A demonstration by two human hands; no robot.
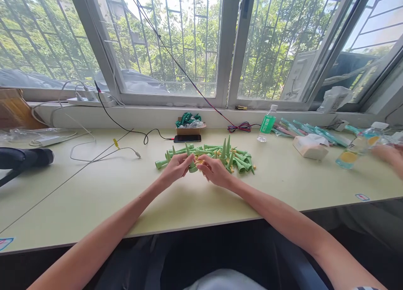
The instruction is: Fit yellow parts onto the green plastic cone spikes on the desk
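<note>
My left hand (176, 168) is closed round a green plastic cone (192, 166), whose tip points up. Close beside it, my right hand (214, 171) has its fingers pinched together by the cone. Whatever lies in that pinch is too small to make out. Behind both hands spreads a heap of green cones (242, 165), most lying on their sides and a few upright. Small yellow pieces (232, 169) are scattered among them.
A phone (187, 138) lies behind the heap, before a small box (189, 131) of green material. To the right are a green-labelled bottle (267, 124), a tissue pack (310, 147) and another bottle (346, 159). Another person's hand (388, 153) is at far right. Cables (94, 155) run across the left side.
</note>
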